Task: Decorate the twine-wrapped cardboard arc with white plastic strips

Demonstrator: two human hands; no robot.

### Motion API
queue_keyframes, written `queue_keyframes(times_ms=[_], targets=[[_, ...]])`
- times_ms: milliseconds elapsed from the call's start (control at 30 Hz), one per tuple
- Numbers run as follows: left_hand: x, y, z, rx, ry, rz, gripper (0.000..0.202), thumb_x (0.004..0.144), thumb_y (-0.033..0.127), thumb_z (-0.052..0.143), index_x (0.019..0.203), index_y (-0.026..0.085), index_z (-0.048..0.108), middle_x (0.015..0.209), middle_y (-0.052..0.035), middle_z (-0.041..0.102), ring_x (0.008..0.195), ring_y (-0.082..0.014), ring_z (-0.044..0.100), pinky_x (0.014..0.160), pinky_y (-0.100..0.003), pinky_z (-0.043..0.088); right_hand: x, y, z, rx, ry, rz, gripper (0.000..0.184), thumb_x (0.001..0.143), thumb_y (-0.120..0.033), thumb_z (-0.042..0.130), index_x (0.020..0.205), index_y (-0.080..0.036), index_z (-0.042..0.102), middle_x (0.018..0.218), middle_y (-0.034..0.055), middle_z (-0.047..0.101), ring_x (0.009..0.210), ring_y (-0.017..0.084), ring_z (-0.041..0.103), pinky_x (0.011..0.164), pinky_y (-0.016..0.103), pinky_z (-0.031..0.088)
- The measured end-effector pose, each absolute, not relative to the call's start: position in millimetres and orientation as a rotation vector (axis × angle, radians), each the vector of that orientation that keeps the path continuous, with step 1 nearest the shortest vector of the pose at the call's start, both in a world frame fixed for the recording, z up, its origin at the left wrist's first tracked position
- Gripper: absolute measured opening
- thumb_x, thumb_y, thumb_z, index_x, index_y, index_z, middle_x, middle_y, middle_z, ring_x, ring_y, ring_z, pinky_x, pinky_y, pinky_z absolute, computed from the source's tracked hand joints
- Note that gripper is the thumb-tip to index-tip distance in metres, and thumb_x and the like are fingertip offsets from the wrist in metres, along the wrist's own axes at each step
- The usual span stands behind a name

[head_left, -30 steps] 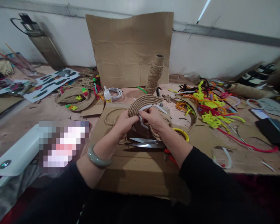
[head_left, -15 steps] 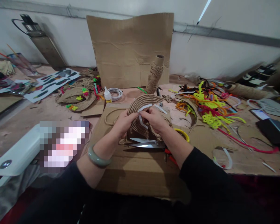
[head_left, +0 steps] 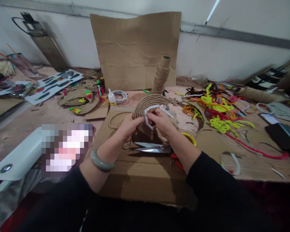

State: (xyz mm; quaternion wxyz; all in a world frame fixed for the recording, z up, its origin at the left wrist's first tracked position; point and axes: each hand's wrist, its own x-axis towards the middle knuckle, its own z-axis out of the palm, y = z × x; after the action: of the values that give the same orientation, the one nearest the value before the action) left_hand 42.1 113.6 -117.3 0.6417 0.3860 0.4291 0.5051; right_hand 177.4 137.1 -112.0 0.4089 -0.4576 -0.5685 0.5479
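Observation:
My left hand [head_left: 128,126] grips the near left rim of a round coil of jute rope [head_left: 148,103] held up on edge over a cardboard sheet [head_left: 135,174]. My right hand [head_left: 162,121] pinches a strip of white tape backing [head_left: 151,111] against the coil's inner face. Both hands are closed, thumbs almost touching. A loose tail of rope [head_left: 114,118] loops out to the left. Open scissors [head_left: 151,148] lie on the cardboard just below my hands.
A cardboard panel [head_left: 135,48] leans on the wall behind a rope-wrapped tube [head_left: 161,77]. A glue bottle [head_left: 111,98] and tape roll [head_left: 120,96] sit left of the coil. Coloured pipe cleaners [head_left: 215,109] pile at right. A white device [head_left: 16,158] lies at near left.
My hands and the coil have shifted slightly up and away. The white strip has peeled a little further along the coil's inside.

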Motion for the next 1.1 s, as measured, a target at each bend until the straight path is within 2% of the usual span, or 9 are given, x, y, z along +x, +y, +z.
queue_keyframes(times_ms=[267, 433, 567, 700, 867, 1100], targets=[[42.8, 112.3, -112.3, 0.823, 0.976, 1.165, 0.029, 0.061, 0.021, 0.073, 0.088, 0.011, 0.066, 0.077, -0.0045, 0.071, 0.066, -0.0145, 0.064, 0.067, -0.026, 0.051, 177.6, 137.0, -113.2, -1.087, -1.418, 1.408, 0.020, 0.064, -0.033, 0.062, 0.072, -0.016, 0.056, 0.062, -0.0050, 0.051, 0.055, 0.007, 0.041, 0.053, 0.023, 0.033], [41.6, 113.6, -113.8, 0.842, 0.966, 1.175, 0.028, 0.062, 0.022, 0.073, 0.086, 0.011, 0.067, 0.078, -0.0048, 0.071, 0.067, -0.0146, 0.063, 0.065, -0.026, 0.050, 178.5, 135.2, -110.9, -1.102, -1.385, 1.436, 0.023, 0.067, -0.039, 0.062, 0.071, -0.019, 0.052, 0.057, -0.0064, 0.047, 0.050, 0.007, 0.039, 0.049, 0.022, 0.031], [41.0, 114.8, -114.2, 0.837, 0.995, 1.203, 0.028, 0.061, 0.024, 0.074, 0.085, 0.011, 0.067, 0.077, -0.0050, 0.070, 0.064, -0.0146, 0.062, 0.061, -0.026, 0.050, 179.1, 135.2, -111.1, -1.152, -1.475, 1.386, 0.023, 0.067, -0.038, 0.062, 0.065, -0.019, 0.049, 0.053, -0.0066, 0.045, 0.048, 0.007, 0.039, 0.047, 0.022, 0.030], [42.4, 115.4, -115.7, 0.836, 1.032, 1.171, 0.030, 0.062, 0.026, 0.074, 0.087, 0.012, 0.066, 0.077, -0.0043, 0.070, 0.062, -0.0137, 0.062, 0.058, -0.025, 0.049, 179.1, 137.4, -113.7, -1.149, -1.414, 1.378, 0.024, 0.065, -0.039, 0.063, 0.065, -0.019, 0.049, 0.053, -0.0070, 0.045, 0.047, 0.007, 0.038, 0.047, 0.022, 0.030], [41.0, 117.7, -118.0, 0.817, 1.065, 1.233, 0.029, 0.063, 0.025, 0.073, 0.088, 0.013, 0.064, 0.078, -0.0036, 0.069, 0.062, -0.0137, 0.061, 0.058, -0.026, 0.049, 178.2, 137.2, -115.2, -1.131, -1.367, 1.528, 0.033, 0.063, -0.047, 0.066, 0.070, -0.019, 0.052, 0.055, -0.0067, 0.047, 0.049, 0.007, 0.039, 0.048, 0.022, 0.030], [41.5, 116.5, -116.8, 0.840, 1.057, 1.206, 0.022, 0.065, 0.024, 0.072, 0.082, 0.011, 0.065, 0.074, -0.0041, 0.068, 0.058, -0.0112, 0.058, 0.054, -0.022, 0.045, 179.5, 138.6, -116.6, -1.136, -1.394, 1.456, 0.032, 0.063, -0.046, 0.067, 0.068, -0.019, 0.050, 0.052, -0.0071, 0.045, 0.047, 0.006, 0.037, 0.048, 0.022, 0.028]])
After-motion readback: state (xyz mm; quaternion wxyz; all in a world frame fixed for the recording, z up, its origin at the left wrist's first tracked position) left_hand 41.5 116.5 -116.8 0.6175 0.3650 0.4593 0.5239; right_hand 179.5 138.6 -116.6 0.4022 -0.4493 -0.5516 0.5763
